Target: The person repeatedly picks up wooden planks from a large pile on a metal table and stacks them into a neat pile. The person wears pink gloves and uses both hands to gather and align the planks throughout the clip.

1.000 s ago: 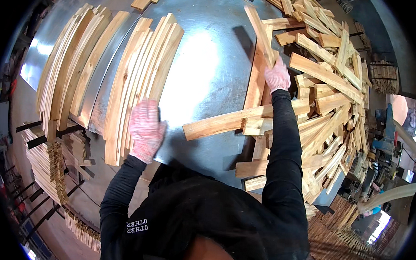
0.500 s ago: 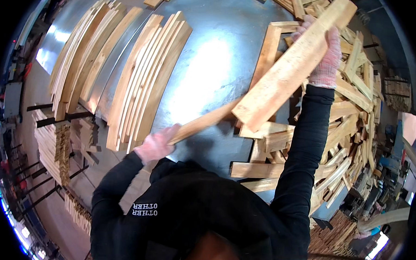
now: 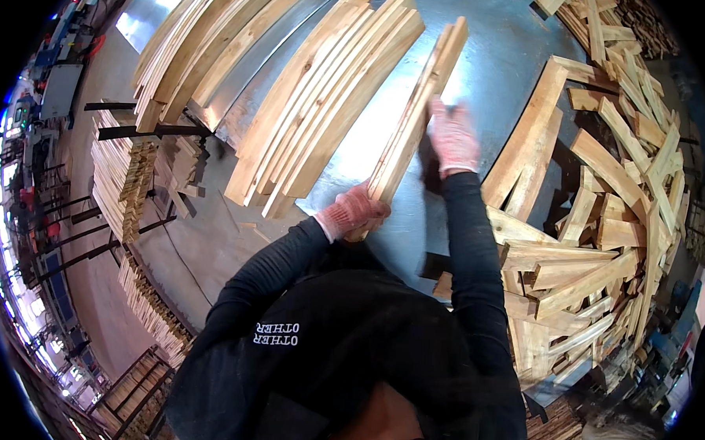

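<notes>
In the head view a few narrow wooden boards (image 3: 422, 105) stand together on edge, slanting up and away over the metal table. My left hand (image 3: 354, 211), in a pinkish knit glove, is closed round their near end. Beside their right face is my right hand (image 3: 455, 139), gloved alike and somewhat blurred; its fingers look stretched out and apart, with the fingertips at or close to the wood. Whether they touch it I cannot tell. Just left of the held boards lies a row of similar boards (image 3: 326, 101), set side by side.
Another board row (image 3: 211, 41) lies farther left. A large jumbled heap of wood pieces (image 3: 602, 262) covers the right side of the metal table (image 3: 502, 46). Below the table's left edge, stacked boards (image 3: 118, 178) rest on dark rack bars (image 3: 152, 130).
The right hand has brought its board from the heap leftward to the left hand's board, and the boards now lie together. The right hand's grip has loosened. The view has shifted too.
</notes>
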The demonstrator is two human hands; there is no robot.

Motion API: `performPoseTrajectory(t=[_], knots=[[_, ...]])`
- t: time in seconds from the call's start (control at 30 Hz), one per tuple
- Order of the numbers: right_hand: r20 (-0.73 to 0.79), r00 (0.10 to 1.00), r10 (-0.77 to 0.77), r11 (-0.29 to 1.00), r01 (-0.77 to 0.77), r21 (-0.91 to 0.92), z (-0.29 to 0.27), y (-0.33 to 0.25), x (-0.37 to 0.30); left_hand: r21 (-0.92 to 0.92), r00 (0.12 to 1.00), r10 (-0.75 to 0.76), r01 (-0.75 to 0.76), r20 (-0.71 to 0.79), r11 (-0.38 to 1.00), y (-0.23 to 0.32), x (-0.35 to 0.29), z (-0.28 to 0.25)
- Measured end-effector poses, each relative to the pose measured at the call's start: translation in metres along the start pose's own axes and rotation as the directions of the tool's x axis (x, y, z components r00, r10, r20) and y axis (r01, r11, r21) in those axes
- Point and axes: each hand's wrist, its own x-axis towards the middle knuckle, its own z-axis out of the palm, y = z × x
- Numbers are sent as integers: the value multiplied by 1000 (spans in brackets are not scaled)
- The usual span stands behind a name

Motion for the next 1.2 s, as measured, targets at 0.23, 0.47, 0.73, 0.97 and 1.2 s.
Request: performPoseTrajectory(t=[0.23,0.47,0.73,0.97,1.2], knots=[[-228,939,259,774,-342,-532,-66,64,24,462,972,54,59,-227,885,39,-20,2],[70,950,305,931,-313,188,-74,123,47,526,975,134,-22,-176,850,31,-11,-26],[381,914,139,808,-327,490,28,-25,-67,518,994,112,-95,-2,850,21,-32,-38],[523,852,-5,293,-499,815,0,42,-79,52,963,182,-196,201,979,145,-74,-34],[489,870,62,432,-465,773,12,40,-91,793,424,865,-413,-268,448,406,132,30]])
